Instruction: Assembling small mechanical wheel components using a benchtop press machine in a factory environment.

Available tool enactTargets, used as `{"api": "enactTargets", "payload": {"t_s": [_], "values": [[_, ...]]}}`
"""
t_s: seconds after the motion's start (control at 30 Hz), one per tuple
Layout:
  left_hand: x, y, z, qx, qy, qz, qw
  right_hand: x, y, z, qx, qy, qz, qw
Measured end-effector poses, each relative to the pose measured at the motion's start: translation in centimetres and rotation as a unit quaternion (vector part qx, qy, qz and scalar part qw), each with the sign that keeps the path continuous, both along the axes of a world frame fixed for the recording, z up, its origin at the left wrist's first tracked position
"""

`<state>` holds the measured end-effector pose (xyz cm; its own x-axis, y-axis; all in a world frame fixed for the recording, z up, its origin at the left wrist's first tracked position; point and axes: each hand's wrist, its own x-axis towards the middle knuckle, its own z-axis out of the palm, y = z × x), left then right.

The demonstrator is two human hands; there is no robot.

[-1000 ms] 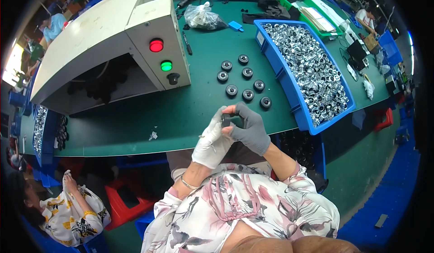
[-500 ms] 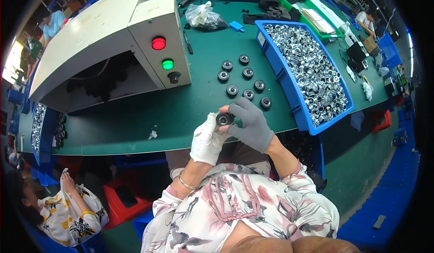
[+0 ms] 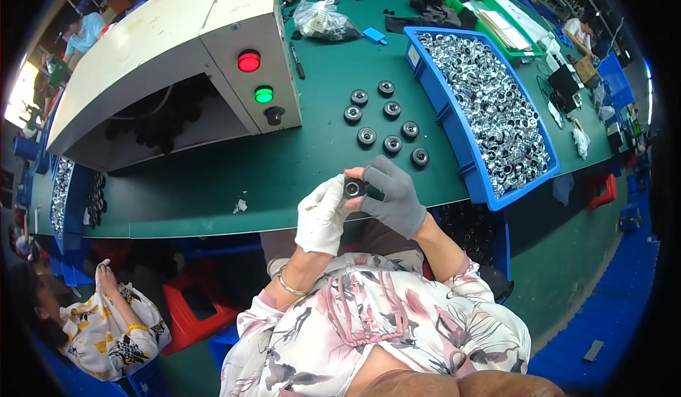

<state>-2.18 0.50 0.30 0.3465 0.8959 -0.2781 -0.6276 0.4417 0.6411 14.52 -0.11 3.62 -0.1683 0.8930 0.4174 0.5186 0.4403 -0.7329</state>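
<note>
Between my two hands, just above the table's front edge, is a small round black part [image 3: 353, 189] with a ring-shaped centre. My left hand [image 3: 320, 216], in a white glove, closes on its left side. From the right, my right hand [image 3: 391, 195] pinches it with bare fingertips poking out of a grey glove. Several similar black round parts [image 3: 392, 144] with shiny metal centres stand on the green table beyond my hands. To their right, a long blue bin [image 3: 464, 152] holds a heap of shiny metal rings [image 3: 489, 113].
A cream machine [image 3: 142, 49] with a dark opening and red and green lights stands at left. Behind lie a clear plastic bag [image 3: 323, 21], a black pen [image 3: 297, 60] and a green tray [image 3: 525, 51]. Another person [image 3: 117, 319] sits at lower left near a red stool [image 3: 195, 312].
My hands keep hold of the black part, which has shifted very slightly. The whole view has moved a little; the parts on the table stay in the same arrangement.
</note>
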Motion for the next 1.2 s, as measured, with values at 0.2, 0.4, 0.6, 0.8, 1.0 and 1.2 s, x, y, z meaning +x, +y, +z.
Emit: {"api": "enactTargets", "payload": {"t_s": [0.2,0.4,0.6,0.8,1.0,1.2], "values": [[0.1,-0.2,-0.1,0.016,0.033,0.035,0.999,-0.8,-0.9,-1.7,0.008,0.069,-0.03,0.997],[-0.6,-0.8,0.2,0.026,0.029,0.019,0.999,-1.6,-1.6,-1.4,0.01,0.085,-0.048,0.995],[-1.0,-1.7,1.0,0.044,0.024,0.027,0.998,-2.1,-3.4,-0.3,-0.241,0.361,-0.039,0.9],[-0.8,-1.9,0.3,0.116,0.11,0.043,0.986,-2.0,-3.8,-1.7,-0.208,0.329,-0.059,0.919],[-0.4,-1.2,0.5,0.156,0.196,0.051,0.967,-1.7,-3.4,-2.2,-0.152,0.26,-0.068,0.951],[0.0,-1.1,-0.5,0.147,0.18,0.048,0.971,-0.8,-2.5,-1.4,-0.246,0.295,-0.065,0.921]]}}
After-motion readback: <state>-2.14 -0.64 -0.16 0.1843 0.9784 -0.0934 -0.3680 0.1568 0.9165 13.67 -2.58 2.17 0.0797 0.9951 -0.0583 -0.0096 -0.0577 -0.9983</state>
